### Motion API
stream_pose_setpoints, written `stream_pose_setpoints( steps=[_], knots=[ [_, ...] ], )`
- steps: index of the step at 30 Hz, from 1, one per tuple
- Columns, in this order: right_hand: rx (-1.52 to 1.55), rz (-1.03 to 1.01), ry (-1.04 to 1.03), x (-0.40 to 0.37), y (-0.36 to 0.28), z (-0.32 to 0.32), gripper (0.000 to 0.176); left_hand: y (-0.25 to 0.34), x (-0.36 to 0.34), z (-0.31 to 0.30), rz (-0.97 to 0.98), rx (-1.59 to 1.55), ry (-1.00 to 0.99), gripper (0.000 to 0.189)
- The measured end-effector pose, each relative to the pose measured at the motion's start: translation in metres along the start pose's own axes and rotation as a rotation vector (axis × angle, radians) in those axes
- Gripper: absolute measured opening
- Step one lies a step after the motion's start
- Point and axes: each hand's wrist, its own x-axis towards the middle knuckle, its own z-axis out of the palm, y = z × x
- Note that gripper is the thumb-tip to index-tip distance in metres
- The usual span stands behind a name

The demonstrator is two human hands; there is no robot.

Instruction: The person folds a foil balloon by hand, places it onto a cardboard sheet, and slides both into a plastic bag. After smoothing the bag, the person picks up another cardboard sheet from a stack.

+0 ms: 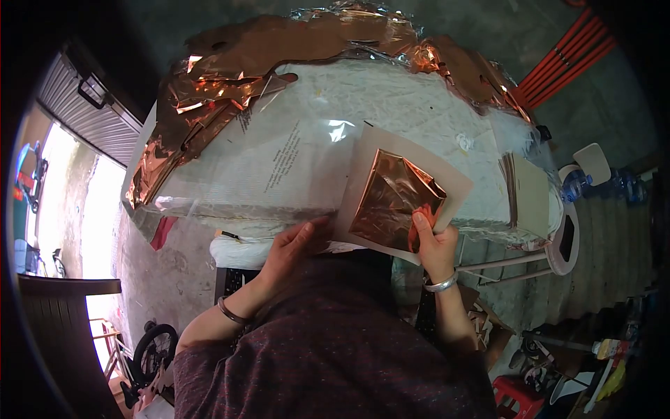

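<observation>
Plastic-covered table (391,105) is being worked at; a card (457,185) bearing one foil sheet (391,199) is being pinched over its near edge by the right hand (436,244); the left hand (293,248) is being rested at the card's left edge, its grip impossible to tell; apparently one sheet is laid, while a foil heap (202,105) and card stack (530,195) are being left untouched.

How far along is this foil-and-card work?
Done: unclear; a card stack sits at the right, no foil visible on it. In hand: the right hand pinches a foil piece against a card, left hand at its edge. Left: a big foil heap lies beyond.
</observation>
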Motion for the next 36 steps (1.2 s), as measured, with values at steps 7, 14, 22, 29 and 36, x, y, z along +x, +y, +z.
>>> stream_pose_setpoints(
  steps=[7,14,22,29,36],
  knots=[
    [0.055,0.049,0.002,-0.005,0.003,0.008,0.019,-0.008,-0.002,0.004,0.018,-0.021,-0.047,0.045],
    [0.046,0.049,0.003,-0.002,-0.001,0.008,0.020,-0.004,0.001,0.017,0.004,-0.190,0.025,0.036],
    [0.011,0.014,-0.010,-0.002,0.005,0.007,0.019,-0.012,0.006,-0.010,0.057,-0.086,0.044,0.034],
    [0.024,-0.006,0.012,-0.003,-0.003,0.012,0.020,-0.009,-0.002,0.005,0.060,-0.067,0.146,0.037],
    [0.007,-0.065,0.039,-0.004,-0.008,0.023,0.021,-0.015,-0.003,0.008,0.058,-0.162,-0.005,0.027]
  ],
)
